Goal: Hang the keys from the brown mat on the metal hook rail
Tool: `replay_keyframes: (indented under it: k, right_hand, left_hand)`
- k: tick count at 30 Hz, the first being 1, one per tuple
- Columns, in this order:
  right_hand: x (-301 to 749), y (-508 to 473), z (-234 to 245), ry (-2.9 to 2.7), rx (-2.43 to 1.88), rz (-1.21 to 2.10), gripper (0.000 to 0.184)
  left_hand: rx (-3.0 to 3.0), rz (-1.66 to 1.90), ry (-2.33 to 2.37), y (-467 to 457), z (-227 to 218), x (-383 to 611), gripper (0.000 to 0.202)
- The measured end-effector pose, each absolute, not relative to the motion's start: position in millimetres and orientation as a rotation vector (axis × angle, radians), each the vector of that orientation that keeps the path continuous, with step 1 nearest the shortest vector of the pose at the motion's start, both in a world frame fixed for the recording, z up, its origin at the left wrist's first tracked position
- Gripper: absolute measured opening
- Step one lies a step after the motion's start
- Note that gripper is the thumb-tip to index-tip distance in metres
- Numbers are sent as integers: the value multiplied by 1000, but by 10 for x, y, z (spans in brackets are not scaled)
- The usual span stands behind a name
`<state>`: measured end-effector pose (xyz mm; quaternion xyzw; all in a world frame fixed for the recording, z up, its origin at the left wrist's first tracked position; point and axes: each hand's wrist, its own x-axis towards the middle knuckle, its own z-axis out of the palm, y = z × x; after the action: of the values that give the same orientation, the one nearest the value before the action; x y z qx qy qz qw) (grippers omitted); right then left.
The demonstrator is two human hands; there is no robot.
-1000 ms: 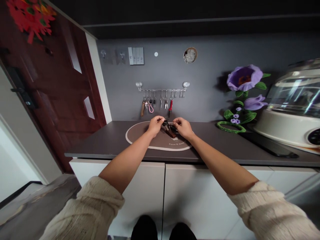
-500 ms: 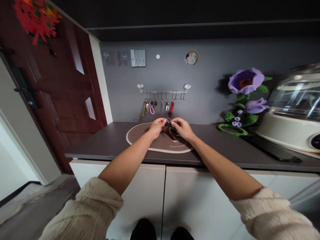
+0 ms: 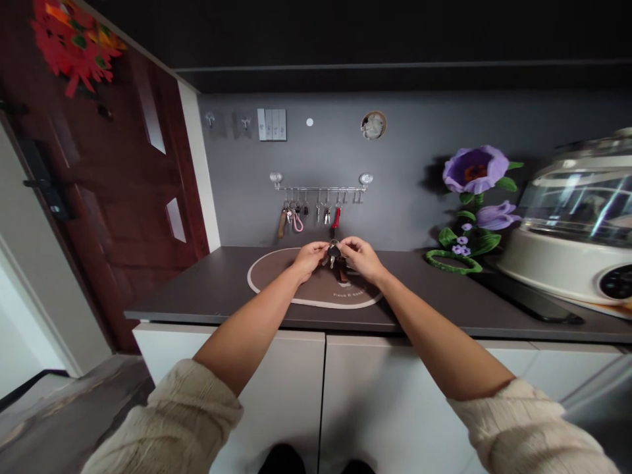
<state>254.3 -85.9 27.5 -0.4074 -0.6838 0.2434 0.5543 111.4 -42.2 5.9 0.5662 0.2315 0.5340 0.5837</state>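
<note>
Both my hands meet over an oval brown mat (image 3: 276, 280) on the dark counter (image 3: 207, 289). My left hand (image 3: 309, 257) and my right hand (image 3: 362, 256) each pinch a bunch of keys (image 3: 334, 252) held between them, a little above the mat. A brown fob (image 3: 342, 271) dangles from the bunch. Behind my hands a metal hook rail (image 3: 320, 189) on the grey wall carries several other key sets, one with a red tag (image 3: 336, 218) and one with a pink loop (image 3: 297, 220).
A dark red door (image 3: 108, 191) stands at the left. Purple artificial flowers (image 3: 474, 197) lean on the wall at the right, beside a cream appliance with a glass lid (image 3: 573, 230). White cabinet doors (image 3: 365, 408) sit under the counter. Wall switches (image 3: 271, 124) are above the rail.
My hands have lifted the key bunch slightly off the mat and drawn closer together. The view has shifted a little.
</note>
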Motion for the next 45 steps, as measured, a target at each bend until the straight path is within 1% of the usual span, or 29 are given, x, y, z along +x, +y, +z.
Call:
replay_keyframes:
  k: [10, 15, 24, 32, 37, 42, 45]
  right_hand:
    - [2584, -919, 352, -1356, -896, 845, 30]
    - [2674, -903, 503, -1474, -971, 688, 33]
    - [2697, -868, 853, -1578, -1163, 461, 31]
    - [2690, -749, 959, -1545, -1117, 490, 27]
    - [2714, -664, 1036, -1451, -1088, 584, 25]
    - [2775, -533, 1115, -1347, -1084, 624, 23]
    - [2814, -448, 1168, -1284, -1111, 628, 19]
  left_hand:
    - [1332, 1359, 733, -374, 47, 1054, 21]
    - [1342, 1378, 741, -366, 34, 1061, 22]
    - [1344, 1436, 729, -417, 86, 1085, 26]
    - [1381, 1440, 740, -456, 93, 1091, 29]
    - [1403, 1425, 729, -467, 85, 1106, 29]
    - [1406, 1411, 737, -480, 74, 1124, 31]
    - [1413, 1397, 745, -466, 60, 1135, 31]
